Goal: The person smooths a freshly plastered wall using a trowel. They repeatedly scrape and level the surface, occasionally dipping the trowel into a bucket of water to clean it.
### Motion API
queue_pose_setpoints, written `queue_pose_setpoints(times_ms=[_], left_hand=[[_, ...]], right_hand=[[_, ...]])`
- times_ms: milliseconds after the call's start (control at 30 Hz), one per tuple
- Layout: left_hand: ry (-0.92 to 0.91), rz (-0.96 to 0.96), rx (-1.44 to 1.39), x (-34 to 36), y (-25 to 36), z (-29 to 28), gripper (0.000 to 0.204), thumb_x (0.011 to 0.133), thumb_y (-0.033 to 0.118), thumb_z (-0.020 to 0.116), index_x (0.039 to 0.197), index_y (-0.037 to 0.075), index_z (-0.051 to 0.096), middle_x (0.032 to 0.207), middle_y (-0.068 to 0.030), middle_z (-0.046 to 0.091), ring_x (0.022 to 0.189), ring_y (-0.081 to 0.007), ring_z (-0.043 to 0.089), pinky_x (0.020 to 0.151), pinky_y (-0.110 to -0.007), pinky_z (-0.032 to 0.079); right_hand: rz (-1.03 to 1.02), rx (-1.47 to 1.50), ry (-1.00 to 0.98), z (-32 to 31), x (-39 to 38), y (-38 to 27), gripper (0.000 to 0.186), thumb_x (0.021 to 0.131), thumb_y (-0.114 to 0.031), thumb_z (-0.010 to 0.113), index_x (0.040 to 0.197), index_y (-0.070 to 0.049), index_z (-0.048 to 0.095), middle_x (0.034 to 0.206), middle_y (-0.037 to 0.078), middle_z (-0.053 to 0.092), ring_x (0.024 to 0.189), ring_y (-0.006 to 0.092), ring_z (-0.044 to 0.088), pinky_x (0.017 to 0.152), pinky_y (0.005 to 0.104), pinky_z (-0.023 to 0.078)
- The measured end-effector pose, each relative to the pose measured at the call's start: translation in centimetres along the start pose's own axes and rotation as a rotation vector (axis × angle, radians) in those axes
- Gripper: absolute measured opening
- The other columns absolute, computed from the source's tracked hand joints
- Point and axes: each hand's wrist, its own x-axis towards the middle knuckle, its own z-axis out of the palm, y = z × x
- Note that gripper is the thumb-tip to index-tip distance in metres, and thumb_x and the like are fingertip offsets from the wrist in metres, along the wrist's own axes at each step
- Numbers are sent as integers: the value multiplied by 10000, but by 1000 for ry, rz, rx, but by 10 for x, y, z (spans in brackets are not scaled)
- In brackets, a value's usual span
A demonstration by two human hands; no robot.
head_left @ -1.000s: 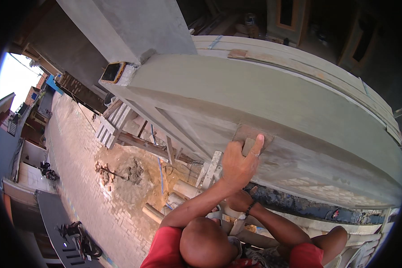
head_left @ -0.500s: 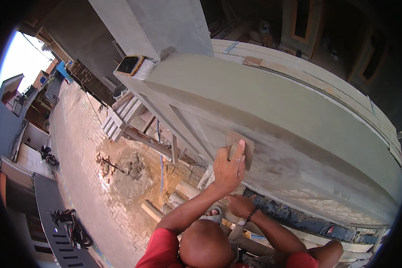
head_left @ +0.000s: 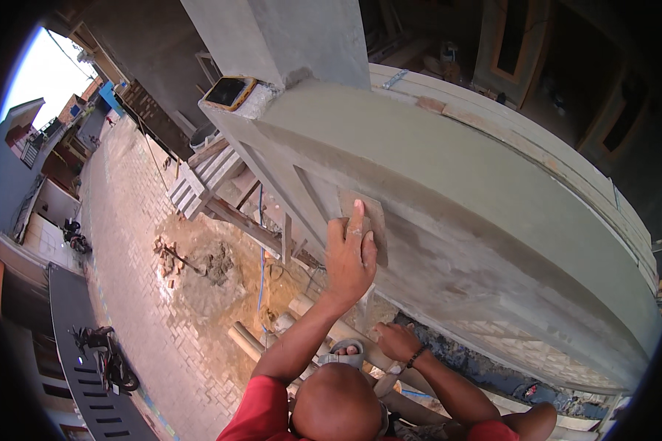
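Note:
My left hand (head_left: pixel 351 253) grips a flat, rectangular plastering float (head_left: pixel 376 217) and lays it against the grey plastered side of a low wall (head_left: pixel 449 253). The index finger stretches along the float's plate; the grip underneath is hidden by the hand. Lower and to the right, my right hand (head_left: pixel 397 342) hangs apart from the wall with its fingers curled in, and nothing shows in it. A dark band circles that wrist. Smooth greenish-grey plaster covers the wall's top (head_left: pixel 419 140). A recessed edge runs along the panel left of the float.
A phone (head_left: pixel 230 92) lies on the wall's corner beside a square pillar (head_left: pixel 301 37). Below are a slatted wooden bench (head_left: pixel 207 180), a blue hose (head_left: pixel 262 279), several poles, a grey bucket (head_left: pixel 343 352) and a mortar heap (head_left: pixel 217 264). A motorbike (head_left: pixel 110 359) stands across the paved lane.
My left hand has slid the float up and left along the wall face toward the recessed edge. My right hand's fingers, spread before, are now drawn in.

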Motion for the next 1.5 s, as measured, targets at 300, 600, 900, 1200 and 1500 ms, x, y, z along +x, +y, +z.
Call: queue_pose_setpoints(times_ms=[300, 600, 900, 1200, 1500], left_hand=[[-22, -3, 46, 19, -3, 4, 677, 828, -8, 618, 1471, 17, 408, 942, -177, 460, 833, -323, 503, 707, -405, 446], [113, 1, -2, 65, 16, -10, 636, 848, -16, 600, 1459, 13, 425, 966, -175, 469, 835, -298, 509, 718, -381, 446], [77, 22, -27, 22, 13, 0, 644, 819, -1, 645, 1437, 25, 467, 956, -182, 482, 793, -301, 509, 675, -402, 455], [-37, 60, -1, -16, 12, 18, 666, 821, -1, 647, 1455, 39, 450, 909, -161, 453, 790, -300, 487, 669, -402, 432], [-41, 136, -44, 9, 35, 19, 647, 804, 5, 660, 1427, 28, 486, 890, -147, 486, 780, -280, 515, 665, -370, 451]], right_hand=[[-2, 23, -29, -3, -1, -7, 286, 929, -196, 479, 1142, -67, 621, 1026, 243, 668, 999, 418, 639, 876, 509, 496], [17, 38, -19, 12, 1, 7, 331, 866, -189, 557, 1175, -89, 618, 1076, 220, 676, 1019, 411, 633, 916, 535, 459], [76, 63, -48, 8, 6, 10, 314, 887, -204, 550, 1169, -86, 621, 1088, 214, 677, 1043, 403, 628, 964, 564, 422], [87, 66, -96, 0, 1, -2, 313, 886, -199, 543, 1171, -95, 622, 1112, 210, 672, 1065, 410, 622, 948, 596, 411], [-17, -2, -22, 9, -1, -3, 285, 915, -191, 501, 1132, -51, 620, 1001, 251, 671, 977, 429, 645, 866, 521, 498]])
